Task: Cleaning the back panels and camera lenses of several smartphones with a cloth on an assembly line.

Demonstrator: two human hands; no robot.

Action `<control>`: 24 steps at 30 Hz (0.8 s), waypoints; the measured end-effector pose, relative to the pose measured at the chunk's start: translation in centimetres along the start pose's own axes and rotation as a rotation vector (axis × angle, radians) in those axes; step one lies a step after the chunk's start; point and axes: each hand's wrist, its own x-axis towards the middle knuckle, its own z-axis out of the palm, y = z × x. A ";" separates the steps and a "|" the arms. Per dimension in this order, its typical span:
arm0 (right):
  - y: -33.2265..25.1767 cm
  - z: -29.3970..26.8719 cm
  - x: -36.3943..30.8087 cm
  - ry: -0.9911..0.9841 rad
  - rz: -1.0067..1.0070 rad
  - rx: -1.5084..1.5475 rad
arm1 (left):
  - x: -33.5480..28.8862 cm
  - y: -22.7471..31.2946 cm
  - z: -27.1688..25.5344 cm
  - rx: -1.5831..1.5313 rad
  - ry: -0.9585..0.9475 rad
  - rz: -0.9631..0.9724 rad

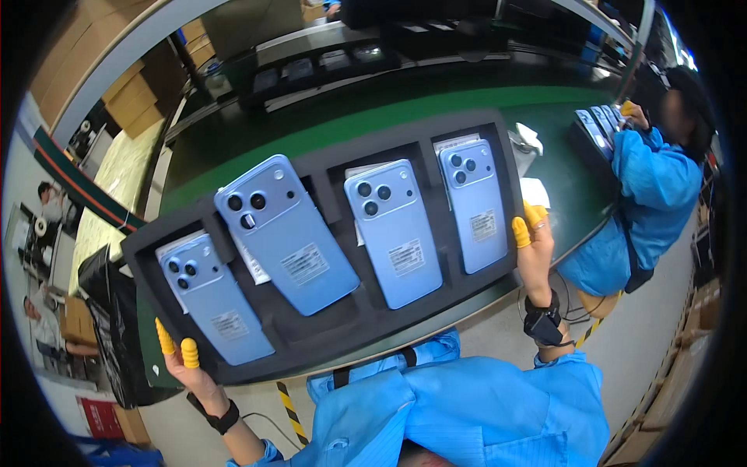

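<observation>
My left hand (189, 372) grips the lower left corner of a black foam tray (299, 333), and my right hand (534, 253) grips its right end. Yellow finger cots cover fingertips on both hands. The tray tilts, its right end higher in view. Light blue phones lie in it, camera side up, each with a white label: a leftmost phone (210, 292), a second phone (276, 222), a third phone (393, 218) and a rightmost phone (476, 198). The second one looks larger and overlaps the tray's far rim. White papers partly show beneath the phones.
Under the tray is a green-topped bench (572, 167). A crumpled white wrapper (527, 144) lies beyond the right end. At right, a co-worker in blue (657, 175) handles another phone tray (595, 152). More dark trays (299, 70) stand behind; a black bag (113, 327) hangs left.
</observation>
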 end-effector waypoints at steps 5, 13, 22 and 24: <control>-0.3 2.2 0.1 -0.075 0.048 0.044 | 1.1 0.4 0.8 0.094 0.008 -0.096; -0.8 3.6 1.5 -0.275 0.228 -0.067 | 0.9 0.5 2.2 0.034 -0.020 -0.272; -13.3 11.1 -0.6 -0.637 -0.542 -0.246 | 0.9 0.1 2.0 0.116 -0.037 -0.286; -13.3 13.5 -1.6 -0.643 -0.567 -0.253 | 0.8 0.4 2.0 0.136 -0.041 -0.305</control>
